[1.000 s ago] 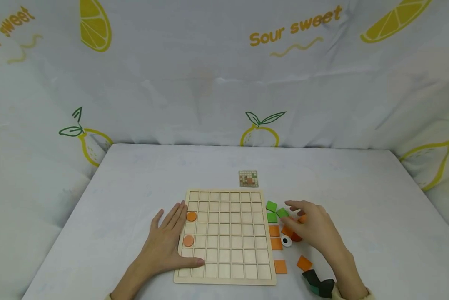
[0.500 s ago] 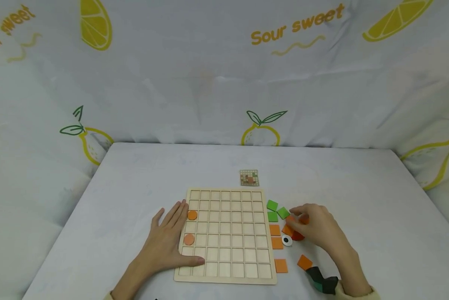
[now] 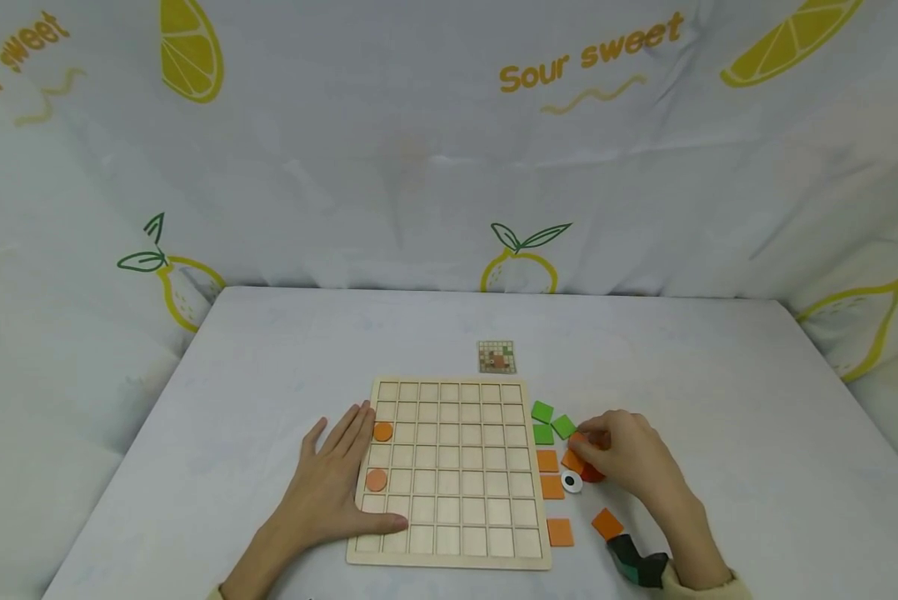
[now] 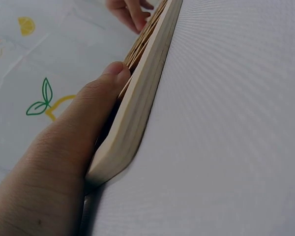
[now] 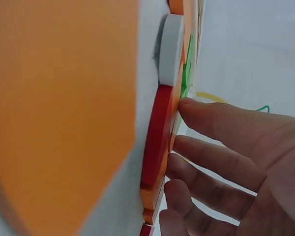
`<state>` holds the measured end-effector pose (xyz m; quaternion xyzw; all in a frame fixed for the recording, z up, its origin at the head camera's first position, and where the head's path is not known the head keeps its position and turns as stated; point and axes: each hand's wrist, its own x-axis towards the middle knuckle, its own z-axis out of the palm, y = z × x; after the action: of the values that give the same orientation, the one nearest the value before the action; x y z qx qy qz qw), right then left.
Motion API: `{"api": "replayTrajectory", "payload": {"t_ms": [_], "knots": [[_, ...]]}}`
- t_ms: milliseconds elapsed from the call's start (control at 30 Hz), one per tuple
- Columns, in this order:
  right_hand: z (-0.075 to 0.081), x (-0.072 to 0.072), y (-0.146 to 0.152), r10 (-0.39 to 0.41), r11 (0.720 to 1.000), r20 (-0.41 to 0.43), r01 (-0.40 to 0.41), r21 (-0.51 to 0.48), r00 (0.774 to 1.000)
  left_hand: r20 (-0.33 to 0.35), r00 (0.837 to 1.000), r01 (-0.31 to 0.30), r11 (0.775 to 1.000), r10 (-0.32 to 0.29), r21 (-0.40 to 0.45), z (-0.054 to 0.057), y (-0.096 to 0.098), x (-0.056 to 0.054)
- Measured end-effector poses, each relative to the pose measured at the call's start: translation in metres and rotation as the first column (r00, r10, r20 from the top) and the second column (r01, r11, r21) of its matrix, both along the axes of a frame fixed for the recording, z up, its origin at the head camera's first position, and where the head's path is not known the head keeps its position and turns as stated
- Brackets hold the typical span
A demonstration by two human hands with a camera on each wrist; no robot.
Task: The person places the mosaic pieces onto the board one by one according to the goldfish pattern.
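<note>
My left hand (image 3: pixel 329 492) lies along the left side of a wooden grid board (image 3: pixel 449 558), its fingers straight and spread. The thumb reaches over the lower left corner, and the left wrist view shows it on the board's rim. Two orange discs, one brighter (image 3: pixel 383 431) and one paler (image 3: pixel 376 480), sit in the leftmost column. My right hand (image 3: pixel 625 450) is among the loose pieces right of the board, thumb and forefinger pinching an orange tile (image 3: pixel 578 439). In the right wrist view, a red curved piece (image 5: pixel 157 132) and a white eye disc (image 5: pixel 171 49) are right beside the fingertips.
Green tiles (image 3: pixel 542 434) and square orange tiles (image 3: pixel 560 532) line the board's right edge. Dark pieces (image 3: pixel 625 554) lie near the right sleeve. A small pattern card (image 3: pixel 497 357) is behind the board. A printed curtain (image 3: pixel 419 167) hangs behind the table.
The right thumb and fingers have drawn together onto an orange tile, from a wider spread near the green tiles. The left hand and the board stay in place.
</note>
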<state>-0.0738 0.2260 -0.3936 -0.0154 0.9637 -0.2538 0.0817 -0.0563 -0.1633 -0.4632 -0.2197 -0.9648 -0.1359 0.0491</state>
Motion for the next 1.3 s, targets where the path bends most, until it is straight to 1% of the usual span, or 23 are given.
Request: {"api": "replayTrajectory", "payload": {"t_ms": [200,433,667,867,1067,1300], "knots": [[-0.0023,-0.0017,-0.0014,-0.020,1.000,0.006,0.020,-0.019,1.000,-0.044,0.999,0.007,1.000,-0.006,0.009,-0.0021,-0.0005,0.0003],[-0.0028,-0.0047,-0.0018,-0.064,0.998,0.025,0.064,0.001,0.998,-0.063,0.998,0.008,1.000,-0.008,0.009,-0.0032,-0.0007,0.0001],[-0.0019,-0.0048,0.0006,-0.049,0.999,0.021,0.049,0.003,0.999,-0.050,0.999,0.010,1.000,-0.009,0.008,-0.0020,-0.0006,0.0001],[-0.0027,-0.0050,0.0028,-0.033,0.999,0.029,0.033,-0.001,0.999,-0.054,0.998,0.008,1.000,-0.008,0.003,-0.0029,-0.0011,-0.0003],[-0.0033,-0.0059,0.0030,-0.034,0.999,0.035,0.035,-0.009,0.999,-0.059,0.998,0.010,1.000,-0.010,0.003,-0.0026,-0.0011,0.0001],[-0.0024,-0.0048,0.0016,-0.050,0.999,0.019,0.051,-0.014,0.999,-0.004,1.000,0.003,1.000,-0.003,0.002,0.0001,-0.0002,-0.0002]]}}
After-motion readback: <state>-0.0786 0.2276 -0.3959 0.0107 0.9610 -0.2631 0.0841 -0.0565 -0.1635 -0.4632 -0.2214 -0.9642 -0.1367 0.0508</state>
